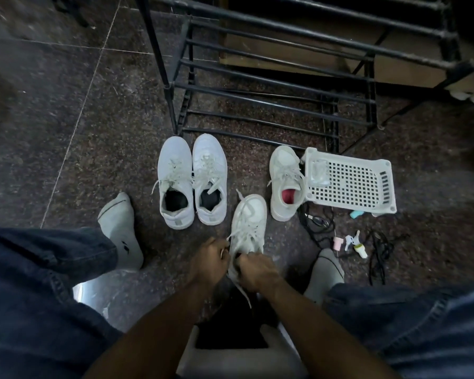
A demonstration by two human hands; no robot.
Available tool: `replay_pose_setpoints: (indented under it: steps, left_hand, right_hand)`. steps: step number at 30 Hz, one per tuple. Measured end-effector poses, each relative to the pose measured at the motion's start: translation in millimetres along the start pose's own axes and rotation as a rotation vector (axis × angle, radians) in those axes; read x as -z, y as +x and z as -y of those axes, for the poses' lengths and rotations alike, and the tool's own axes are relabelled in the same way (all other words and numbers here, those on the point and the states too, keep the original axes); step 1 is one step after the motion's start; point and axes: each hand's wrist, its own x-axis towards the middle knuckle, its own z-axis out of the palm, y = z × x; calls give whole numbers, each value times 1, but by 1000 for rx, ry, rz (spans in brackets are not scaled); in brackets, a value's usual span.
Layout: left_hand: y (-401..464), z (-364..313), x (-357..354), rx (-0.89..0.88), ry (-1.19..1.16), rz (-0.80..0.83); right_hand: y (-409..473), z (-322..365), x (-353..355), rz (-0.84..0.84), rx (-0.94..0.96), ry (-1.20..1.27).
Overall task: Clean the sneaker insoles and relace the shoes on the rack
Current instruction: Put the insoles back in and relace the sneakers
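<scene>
A white sneaker point(251, 222) stands on the dark floor between my feet, toe pointing away. My left hand point(210, 259) is closed on its lace at the left of the collar. My right hand point(257, 272) grips the lace and collar at the heel, and a loose lace end hangs below it. A laced pair of white sneakers point(192, 181) with dark insoles stands further away on the left. Another white sneaker point(285, 184) with a red insole stands to the right. The black metal shoe rack point(257, 86) rises behind them.
A white perforated plastic basket point(350, 181) lies beside the red-insole sneaker. Small bottles point(359, 248), black cords point(378, 253) and scissors point(319, 221) are scattered on the floor at the right. My socked feet point(122, 228) flank the work spot; a white stool point(238, 354) is under me.
</scene>
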Motion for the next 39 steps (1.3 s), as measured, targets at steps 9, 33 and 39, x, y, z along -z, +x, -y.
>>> replay_pose_setpoints:
  steps: [9, 33, 39]
  left_hand:
    - [1, -16, -6, 72, -47, 248]
    - [2, -22, 32, 263, 31, 149]
    - [1, -24, 34, 299, -41, 118]
  right_hand:
    - [-16, -31, 3, -59, -124, 544]
    - [-18, -66, 35, -77, -599, 1610]
    - [-21, -91, 51, -468, -625, 1956]
